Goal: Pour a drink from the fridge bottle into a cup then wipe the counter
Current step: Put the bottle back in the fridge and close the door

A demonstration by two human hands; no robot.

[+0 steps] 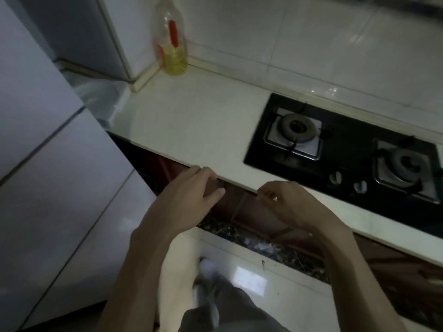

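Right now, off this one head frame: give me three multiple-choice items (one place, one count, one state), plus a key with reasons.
1. Where does the bottle stand?
A. at the counter's back corner, beside the fridge
B. at the counter's front edge
C. on the floor

2. How many burners does the hob have?
A. one
B. two
C. four

3. What do the left hand and right hand hold?
A. a cup
B. a cloth
C. nothing

Key:
1 A: the bottle stands against the tiled wall, in the corner next to the fridge.
2 B: two burner rings show on the black hob.
3 C: both hands are loosely curled and hold nothing, near the counter's front edge.
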